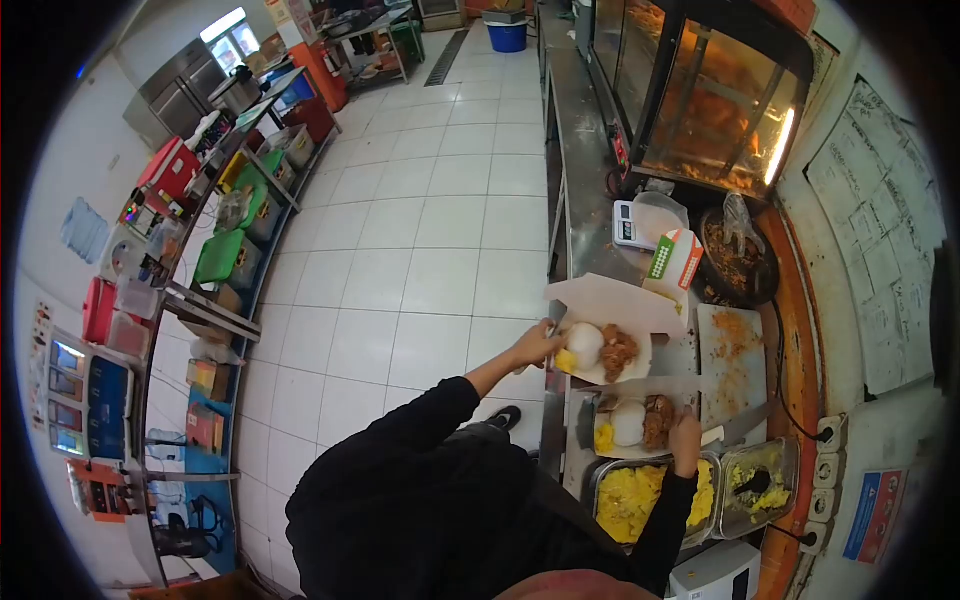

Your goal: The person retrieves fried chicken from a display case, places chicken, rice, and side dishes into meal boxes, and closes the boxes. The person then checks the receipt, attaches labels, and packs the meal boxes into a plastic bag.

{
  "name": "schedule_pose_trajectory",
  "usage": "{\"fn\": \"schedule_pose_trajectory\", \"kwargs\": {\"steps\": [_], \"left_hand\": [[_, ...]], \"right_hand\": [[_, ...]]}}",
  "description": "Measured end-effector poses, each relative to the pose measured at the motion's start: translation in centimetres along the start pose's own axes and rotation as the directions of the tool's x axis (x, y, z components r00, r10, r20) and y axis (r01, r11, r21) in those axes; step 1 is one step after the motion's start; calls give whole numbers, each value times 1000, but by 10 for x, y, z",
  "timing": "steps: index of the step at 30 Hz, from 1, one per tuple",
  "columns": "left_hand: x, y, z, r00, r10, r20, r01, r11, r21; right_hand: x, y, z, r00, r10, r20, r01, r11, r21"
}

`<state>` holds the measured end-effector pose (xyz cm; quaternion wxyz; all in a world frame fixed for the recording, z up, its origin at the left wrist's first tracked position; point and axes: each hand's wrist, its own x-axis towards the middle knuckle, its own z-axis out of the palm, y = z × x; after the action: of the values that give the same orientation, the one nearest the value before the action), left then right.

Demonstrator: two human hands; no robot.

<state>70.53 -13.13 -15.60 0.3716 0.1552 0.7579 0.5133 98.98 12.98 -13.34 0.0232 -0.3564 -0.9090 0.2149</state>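
1. Nearest me, a metal tray [628, 503] holds lots of yellow food, and a smaller tray [768, 508] sits beside it.
2. Next comes the near box [587, 418], with rice [628, 424], yellow bits and brown meat [657, 421] in it. My right hand [686, 438] is at its edge, but I cannot tell how tight that grip is.
3. Just past it is the far box [603, 298]. My left hand [535, 347] has a narrow grip, pinching its side. It has white rice [584, 341], a yellow bit [567, 360] and brown meat [619, 353] too.
4. So both boxes look filled, I think, but neither is shut.
5. The metal bench [588, 230] also has a crumby board [735, 345], a printed box [677, 257], a white scale [632, 224] and a dark pan [738, 268].
6. Farther on, a glass case [715, 110] glows orange. White tiles [430, 220] cover the floor, shelves stand on my left, and a blue tub [507, 37] sits way back.
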Motion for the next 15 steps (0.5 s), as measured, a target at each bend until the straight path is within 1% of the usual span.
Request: {"fn": "schedule_pose_trajectory", "kwargs": {"steps": [1, 3, 4, 5, 6, 7, 8, 9, 10, 11, 12, 13, 14, 15], "left_hand": [[2, -9, -6, 995, -87, 47, 91, 993, -79], [24, -42, -11, 973, -81, 215, 143, 946, -289], [24, -46, -15, 962, -72, 264, 151, 944, -293], [25, -48, -19, 943, -67, 327, 168, 942, -292], [30, -51, -22, 931, -36, 363, 143, 951, -273], [34, -56, -22, 915, -3, 404, 118, 959, -259], [37, -60, -22, 931, -65, 360, 184, 933, -310], [44, -69, -24, 929, -115, 351, 239, 911, -336], [49, -73, -29, 921, -95, 378, 243, 899, -365], [57, -81, -33, 916, -86, 391, 249, 886, -390], [58, -79, -36, 911, -89, 403, 265, 875, -406], [60, -77, -39, 899, -73, 431, 260, 882, -393], [60, -74, -43, 889, -58, 455, 256, 885, -388], [61, -72, -41, 873, -53, 485, 262, 890, -374]], "right_hand": [[0, 4, 7, 1000, 17, 26, -16, 1000, -24], [18, 53, 46, 979, -149, -139, 164, 981, 106], [20, 68, 61, 964, -156, -216, 191, 969, 154], [19, 74, 61, 945, -267, -189, 280, 959, 45], [17, 76, 63, 970, -193, -145, 199, 980, 29], [16, 76, 65, 973, -135, -187, 149, 987, 62], [16, 72, 63, 965, -94, -246, 124, 986, 112], [20, 81, 69, 975, 65, -211, -13, 971, 240], [23, 88, 72, 975, 143, -172, -79, 938, 337], [25, 90, 73, 970, 207, -131, -132, 892, 431], [21, 80, 61, 957, 288, -5, -242, 812, 531], [18, 63, 43, 934, 337, 122, -338, 714, 613], [13, 45, 33, 922, 374, 103, -355, 706, 613], [10, 31, 26, 889, 416, 192, -414, 547, 728]]}}
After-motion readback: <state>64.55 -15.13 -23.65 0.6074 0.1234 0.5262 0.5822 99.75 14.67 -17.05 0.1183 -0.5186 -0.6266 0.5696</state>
